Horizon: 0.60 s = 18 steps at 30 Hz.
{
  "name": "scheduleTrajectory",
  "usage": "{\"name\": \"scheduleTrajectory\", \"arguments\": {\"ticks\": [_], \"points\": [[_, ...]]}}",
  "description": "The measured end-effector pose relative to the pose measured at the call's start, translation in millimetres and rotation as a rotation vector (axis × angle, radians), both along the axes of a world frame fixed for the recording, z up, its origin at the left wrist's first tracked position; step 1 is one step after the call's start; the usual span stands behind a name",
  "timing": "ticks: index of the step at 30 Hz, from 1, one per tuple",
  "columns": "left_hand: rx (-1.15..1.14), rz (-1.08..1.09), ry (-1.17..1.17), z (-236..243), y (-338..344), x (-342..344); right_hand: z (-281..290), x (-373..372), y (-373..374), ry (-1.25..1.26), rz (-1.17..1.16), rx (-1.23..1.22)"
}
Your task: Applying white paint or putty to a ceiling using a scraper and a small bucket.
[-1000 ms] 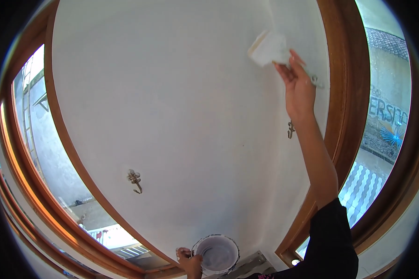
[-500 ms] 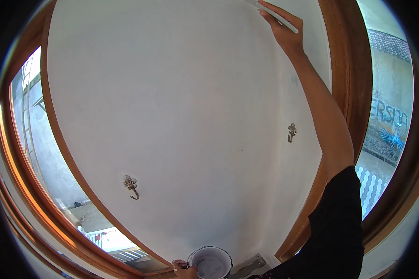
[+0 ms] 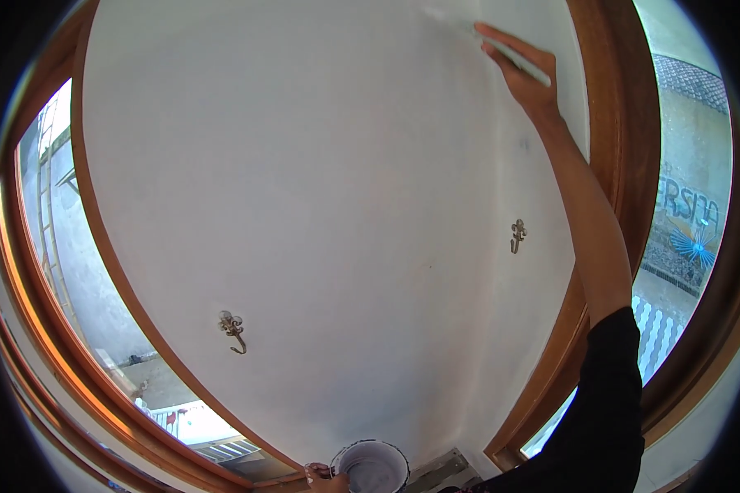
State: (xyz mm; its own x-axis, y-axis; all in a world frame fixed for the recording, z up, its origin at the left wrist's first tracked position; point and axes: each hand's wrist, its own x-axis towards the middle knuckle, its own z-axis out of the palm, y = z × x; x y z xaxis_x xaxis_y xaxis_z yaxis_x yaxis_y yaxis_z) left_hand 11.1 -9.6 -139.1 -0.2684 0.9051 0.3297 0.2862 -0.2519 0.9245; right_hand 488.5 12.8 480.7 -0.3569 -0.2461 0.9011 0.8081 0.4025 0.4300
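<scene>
Raised against the upper right of the white wall (image 3: 304, 189), my right hand (image 3: 528, 78) is closed around the pale handle of a paintbrush (image 3: 528, 62). The brush points up and left, and its head blurs into the wall. A wet-looking pale smear shows just left of its tip. Low in the picture, my left hand (image 3: 329, 479) grips the left rim of a round paint bucket (image 3: 401, 460). Whitish paint marks that hand's fingers, and dark smudges line the bucket's rim. Pale greyish paint seems to coat the inside. The lower part of the bucket is out of view.
Two ornate metal hooks, a left one (image 3: 232, 330) and a right one (image 3: 518, 236), stick out from the wall. Brown wooden frames (image 3: 621, 123) border windows on both sides. A greyish flat object (image 3: 446, 474) lies right of the bucket.
My right hand and the paintbrush have moved down and to the right, away from the top edge. My left hand stays on the bucket, which has barely shifted.
</scene>
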Motion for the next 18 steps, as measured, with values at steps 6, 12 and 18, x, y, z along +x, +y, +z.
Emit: {"name": "scheduleTrajectory", "arguments": {"ticks": [6,12,18], "points": [[-0.043,-0.022,-0.015,26,-11,9,38,-50,-3,0.012,-0.144,0.036],[-0.102,0.013,-0.048,14,-17,7,-28,-11,25,-0.08,-0.078,-0.076],[-0.05,0.01,0.012,19,-24,-3,-78,-9,-12,-0.077,-0.058,-0.264]]}}
